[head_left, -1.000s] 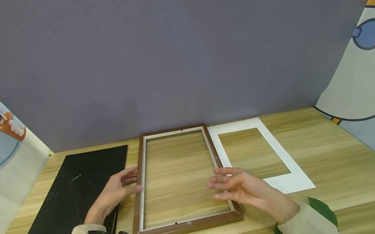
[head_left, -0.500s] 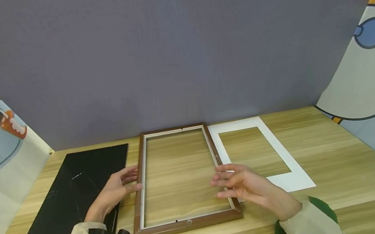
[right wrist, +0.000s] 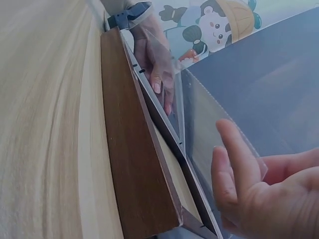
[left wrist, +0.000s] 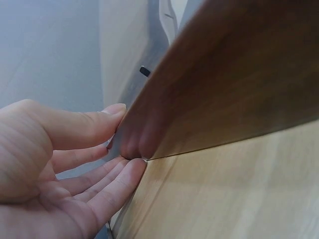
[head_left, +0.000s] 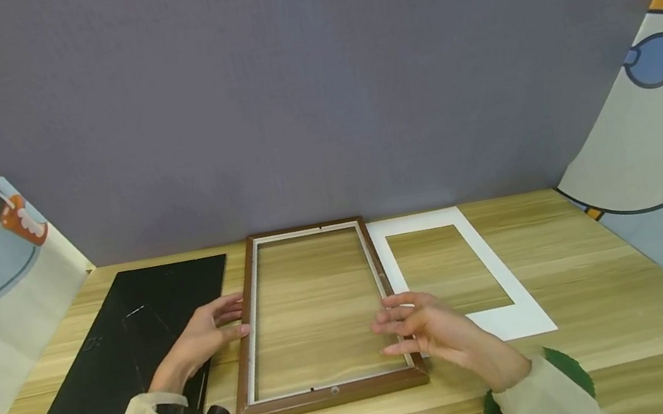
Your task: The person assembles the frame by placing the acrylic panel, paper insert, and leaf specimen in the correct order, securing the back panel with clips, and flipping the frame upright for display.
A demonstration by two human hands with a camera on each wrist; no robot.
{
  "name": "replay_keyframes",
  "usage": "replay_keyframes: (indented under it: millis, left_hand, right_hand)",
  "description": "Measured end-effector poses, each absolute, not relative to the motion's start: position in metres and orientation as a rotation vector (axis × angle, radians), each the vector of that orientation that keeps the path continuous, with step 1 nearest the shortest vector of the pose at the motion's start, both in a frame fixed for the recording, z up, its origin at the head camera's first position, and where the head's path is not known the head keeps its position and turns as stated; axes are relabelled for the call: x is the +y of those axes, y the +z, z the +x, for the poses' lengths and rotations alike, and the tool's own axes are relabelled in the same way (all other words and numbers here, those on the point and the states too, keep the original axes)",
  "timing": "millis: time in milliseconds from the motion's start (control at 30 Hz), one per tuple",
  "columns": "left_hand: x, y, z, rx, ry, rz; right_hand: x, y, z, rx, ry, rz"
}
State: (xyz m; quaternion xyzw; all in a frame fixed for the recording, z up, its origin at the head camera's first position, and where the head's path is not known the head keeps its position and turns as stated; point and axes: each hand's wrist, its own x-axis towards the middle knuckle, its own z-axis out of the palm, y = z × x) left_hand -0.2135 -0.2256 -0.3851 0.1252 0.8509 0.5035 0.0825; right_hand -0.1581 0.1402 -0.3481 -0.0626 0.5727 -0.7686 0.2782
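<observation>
A brown picture frame (head_left: pixel 331 395) with a pale inner rim lies flat on the table. My left hand (head_left: pixel 198 341) is at its left side, thumb on the upper edge and fingers against the outer side in the left wrist view. Over the frame, a clear sheet (right wrist: pixel 202 119) stands tilted in the right wrist view; its edges are hard to see from the head. Above the frame's right side, my right hand (head_left: pixel 436 329) holds the sheet's edge between its fingers. A white mat (head_left: pixel 505 324) with a rectangular window lies to the right.
A black backing board (head_left: pixel 102 380) lies left of the frame, partly under my left forearm. Beneath my right sleeve a green leaf (head_left: pixel 570 372) shows. A grey partition (head_left: pixel 311 92) rises behind the wooden table (head_left: pixel 627 332), with cartoon-printed panels at both sides.
My right hand has shifted very slightly to the right over the frame's side. The left hand stays at the left side, and the objects lie as before.
</observation>
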Motion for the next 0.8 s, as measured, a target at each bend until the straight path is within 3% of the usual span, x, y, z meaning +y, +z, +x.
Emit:
replay_keyframes:
  millis: [533, 800]
  left_hand:
    - [-0.2225, -0.3835, -0.2109, 2.551, 1.484, 0.382]
    - [-0.2216, -0.3815, -0.2095, 2.547, 1.493, 0.374]
  right_hand:
    - [0.1346, -0.3558, -0.1578, 1.640, -2.003, -0.128]
    - [0.1333, -0.3561, -0.1580, 1.711, -1.926, -0.236]
